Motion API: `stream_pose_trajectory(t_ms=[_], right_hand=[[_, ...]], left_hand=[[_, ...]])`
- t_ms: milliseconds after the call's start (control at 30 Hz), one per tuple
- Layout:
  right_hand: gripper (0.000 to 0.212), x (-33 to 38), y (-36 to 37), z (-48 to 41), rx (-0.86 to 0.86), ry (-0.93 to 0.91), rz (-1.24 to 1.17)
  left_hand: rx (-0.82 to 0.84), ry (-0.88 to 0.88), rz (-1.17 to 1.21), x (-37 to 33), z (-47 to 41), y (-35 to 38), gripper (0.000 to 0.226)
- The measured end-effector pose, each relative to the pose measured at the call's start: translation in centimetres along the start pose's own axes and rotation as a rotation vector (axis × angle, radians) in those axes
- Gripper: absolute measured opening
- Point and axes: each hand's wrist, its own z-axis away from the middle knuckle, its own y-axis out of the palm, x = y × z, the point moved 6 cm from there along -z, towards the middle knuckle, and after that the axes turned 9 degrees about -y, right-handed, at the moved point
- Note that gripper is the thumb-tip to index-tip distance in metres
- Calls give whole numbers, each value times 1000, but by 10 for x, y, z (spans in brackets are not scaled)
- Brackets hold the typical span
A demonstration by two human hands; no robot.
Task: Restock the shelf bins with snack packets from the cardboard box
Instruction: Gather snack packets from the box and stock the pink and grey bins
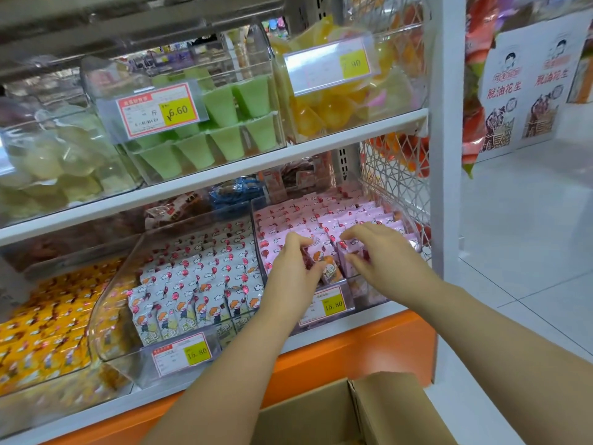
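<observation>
Both my hands reach into the clear bin (369,298) of pink snack packets (337,216) on the lower shelf. My left hand (293,268) pinches the front pink packets (324,263) between thumb and fingers. My right hand (382,255) grips pink packets (353,252) at the bin's front right, thumb below and fingers over their tops. The packets stand in rows filling the bin. The open cardboard box (378,409) sits below my arms at the bottom edge; its inside is mostly hidden.
A neighbouring bin (128,351) to the left holds white packets (199,274), and orange-yellow packets (41,332) lie further left. The upper shelf (353,131) carries bins of green, yellow and pale jelly cups. A white post (446,155) and tiled floor lie to the right.
</observation>
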Motion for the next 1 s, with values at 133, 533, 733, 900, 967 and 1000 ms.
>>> stream_pose_trajectory(t_ms=[133, 533, 733, 900, 967, 1000], right_hand=[[56, 9, 5, -1, 25, -71, -55], [42, 5, 15, -9, -16, 61, -115], [34, 1, 17, -10, -47, 89, -132], [45, 5, 15, -9, -38, 34, -87], [45, 7, 14, -9, -39, 19, -80], [45, 8, 14, -9, -39, 19, -81]], left_hand=[[98, 35, -8, -11, -5, 3, 32], [116, 115, -675, -5, -25, -8, 44], [254, 70, -791, -3, -33, 8, 57], [347, 35, -705, -1, -34, 11, 64], [317, 26, -660, 0, -34, 10, 61], [299, 22, -648, 1, -34, 10, 58]])
